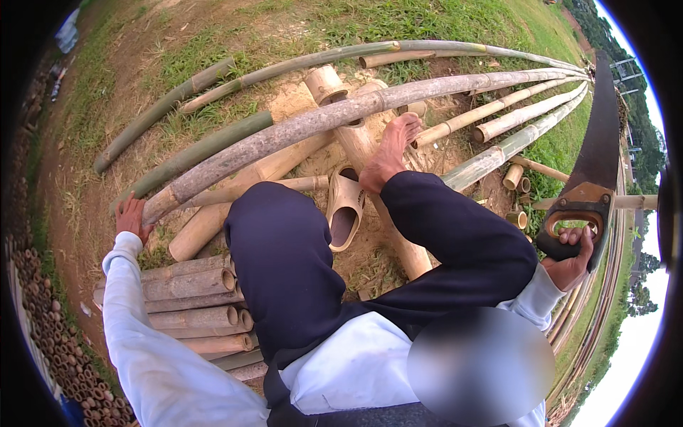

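My left hand (131, 217) grips the near-left end of a long mottled bamboo pole (284, 139), its fingers curled over the cut end. A greener bamboo pole (213, 148) lies right beside it, close to my fingers. The long pole rests across a thick bamboo support (353, 141) in the middle. On the right, my right hand (573, 256) is closed round the handle of a hand saw (599, 135). Its dark toothed blade points up and away, apart from the bamboo. My bare foot (388, 153) is on the support, just below the pole.
Cut bamboo lengths (188, 292) are stacked by my left knee. A tan slip-on sandal (346, 210) sits between my legs. More bamboo poles (498, 153) fan out to the far right, with short offcuts (513, 176) nearby. Many bamboo pieces (53, 341) are heaped at the far left.
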`<state>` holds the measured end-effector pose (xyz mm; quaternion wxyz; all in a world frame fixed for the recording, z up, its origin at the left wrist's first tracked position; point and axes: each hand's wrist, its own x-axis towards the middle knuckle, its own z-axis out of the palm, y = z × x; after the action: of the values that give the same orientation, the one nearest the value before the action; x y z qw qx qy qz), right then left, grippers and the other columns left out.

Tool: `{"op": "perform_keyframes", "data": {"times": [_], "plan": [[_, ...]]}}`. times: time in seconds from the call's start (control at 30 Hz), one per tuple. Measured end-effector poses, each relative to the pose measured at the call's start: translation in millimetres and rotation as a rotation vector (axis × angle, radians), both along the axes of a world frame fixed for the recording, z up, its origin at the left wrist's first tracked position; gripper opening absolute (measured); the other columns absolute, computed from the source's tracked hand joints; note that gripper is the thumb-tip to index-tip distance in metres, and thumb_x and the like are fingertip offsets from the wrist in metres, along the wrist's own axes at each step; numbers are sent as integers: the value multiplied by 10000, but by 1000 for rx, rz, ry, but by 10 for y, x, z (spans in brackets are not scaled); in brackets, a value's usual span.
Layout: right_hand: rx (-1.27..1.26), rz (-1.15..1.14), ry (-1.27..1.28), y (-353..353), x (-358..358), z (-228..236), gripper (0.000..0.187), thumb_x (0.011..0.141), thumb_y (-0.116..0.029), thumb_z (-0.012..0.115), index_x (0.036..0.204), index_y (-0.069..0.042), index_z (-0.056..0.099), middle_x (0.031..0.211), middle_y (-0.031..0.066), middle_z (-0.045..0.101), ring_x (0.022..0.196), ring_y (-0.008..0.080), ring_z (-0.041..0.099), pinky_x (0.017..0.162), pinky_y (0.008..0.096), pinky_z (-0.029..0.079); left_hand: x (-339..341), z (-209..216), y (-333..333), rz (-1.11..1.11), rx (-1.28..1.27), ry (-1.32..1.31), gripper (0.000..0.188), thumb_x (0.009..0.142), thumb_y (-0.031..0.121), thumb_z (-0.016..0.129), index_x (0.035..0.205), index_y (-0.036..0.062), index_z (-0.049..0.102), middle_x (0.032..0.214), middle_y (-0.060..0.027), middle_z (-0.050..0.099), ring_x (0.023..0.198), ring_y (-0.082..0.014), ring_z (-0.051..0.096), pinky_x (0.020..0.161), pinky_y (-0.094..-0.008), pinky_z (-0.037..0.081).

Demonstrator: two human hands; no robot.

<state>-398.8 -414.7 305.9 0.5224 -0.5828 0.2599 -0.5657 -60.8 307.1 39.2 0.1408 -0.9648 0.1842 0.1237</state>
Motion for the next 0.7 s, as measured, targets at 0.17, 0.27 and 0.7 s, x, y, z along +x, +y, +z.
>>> {"op": "perform_keyframes", "data": {"times": [0.17,0.27,0.7], "plan": [[19,55,22,-14,23,-35,176,969,-183,663,932,-49,555,787,20,442,751,153,469,784,324,439,-348,93,160,394,53,-412,774,794,130,762,1491,140,425,1575,-104,358,1543,-324,202,1213,-526,248],[6,46,3,-106,-97,-17,164,974,-174,657,983,-34,571,790,24,445,748,157,472,780,319,441,-413,43,-396,58,-306,-488,565,809,100,701,1349,113,535,1338,-134,547,1285,-337,487,1051,-484,396],[-143,114,72,-261,-211,-175,155,982,-171,645,1022,-21,633,833,40,449,776,167,486,772,326,471,-340,-795,-2160,-231,-398,-10,562,766,277,789,1276,175,576,1297,-103,526,1251,-305,491,1064,-445,402]]}}
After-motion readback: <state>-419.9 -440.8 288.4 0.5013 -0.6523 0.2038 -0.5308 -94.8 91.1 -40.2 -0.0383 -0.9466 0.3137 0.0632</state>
